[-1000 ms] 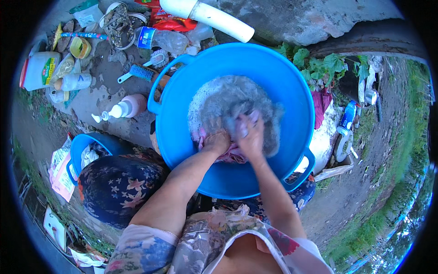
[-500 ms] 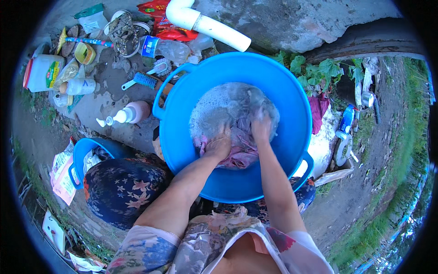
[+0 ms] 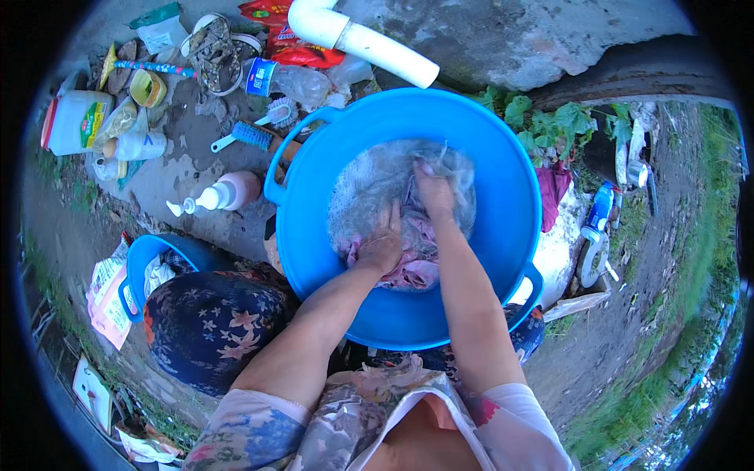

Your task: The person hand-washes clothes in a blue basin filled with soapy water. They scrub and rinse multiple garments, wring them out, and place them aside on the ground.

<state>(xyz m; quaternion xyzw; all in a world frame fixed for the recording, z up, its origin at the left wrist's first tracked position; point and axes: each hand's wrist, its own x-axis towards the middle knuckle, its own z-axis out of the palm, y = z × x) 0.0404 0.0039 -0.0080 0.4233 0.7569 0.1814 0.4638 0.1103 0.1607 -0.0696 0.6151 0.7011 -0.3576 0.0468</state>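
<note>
Two blue tubs sit on the ground: a large tub point(image 3: 503, 196) and a small tub point(image 3: 149, 255). There are two scrubbing brushes point(image 3: 251, 135), one pump bottle point(image 3: 224, 192), one white pipe point(image 3: 353, 35) and one white jug point(image 3: 75, 122).

Daylit outdoor dirt ground point(image 3: 628, 330), grass strip point(image 3: 691, 345) right, concrete slab point(image 3: 534, 39) above.

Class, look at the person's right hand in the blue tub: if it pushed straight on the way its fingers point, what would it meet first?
Probably the far wall of the blue tub, after sliding over the soapy cloth that the right hand presses; depth is unclear.
</note>
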